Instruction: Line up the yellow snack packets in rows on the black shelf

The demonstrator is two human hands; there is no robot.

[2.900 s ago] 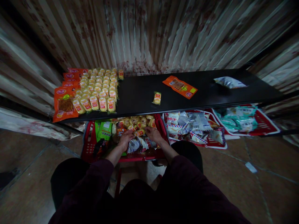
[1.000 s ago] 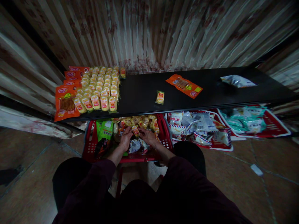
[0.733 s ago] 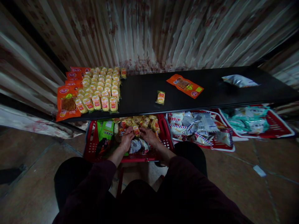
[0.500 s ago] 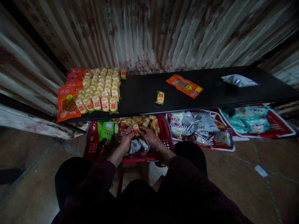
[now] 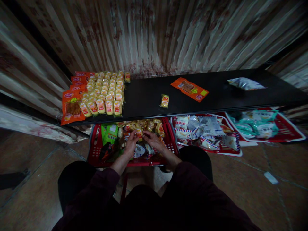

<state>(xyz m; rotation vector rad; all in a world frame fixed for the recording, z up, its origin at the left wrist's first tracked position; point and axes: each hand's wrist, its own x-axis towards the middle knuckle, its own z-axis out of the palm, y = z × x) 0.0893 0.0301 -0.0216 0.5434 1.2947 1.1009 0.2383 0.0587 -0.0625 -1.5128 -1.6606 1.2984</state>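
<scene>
Over the red shopping basket (image 5: 173, 138) I hold a small yellow wrapped snack cake (image 5: 139, 133). My left hand (image 5: 131, 143) is closed on its left side. The fingers of my right hand (image 5: 154, 141) are pinched together at its right edge. Beneath and behind my hands lie more yellow wrapped cakes (image 5: 150, 125), a green packet (image 5: 110, 133) and white-and-blue packets (image 5: 139, 151). Rows of the same cakes (image 5: 101, 106) stand on the left of the black shelf (image 5: 141, 93), and a single cake (image 5: 165, 100) lies at its middle.
Orange snack packets (image 5: 72, 107) line the shelf's left end. Farther right on it lie another orange packet (image 5: 190, 89) and a silvery packet (image 5: 245, 84). Right of my basket are one of white packets (image 5: 208, 126) and one of teal packets (image 5: 264, 125). A curtain (image 5: 149, 35) hangs behind.
The cake has turned in my fingers and lies more tilted. My right fingers have closed in from beside it to its edge. The view has shifted slightly.
</scene>
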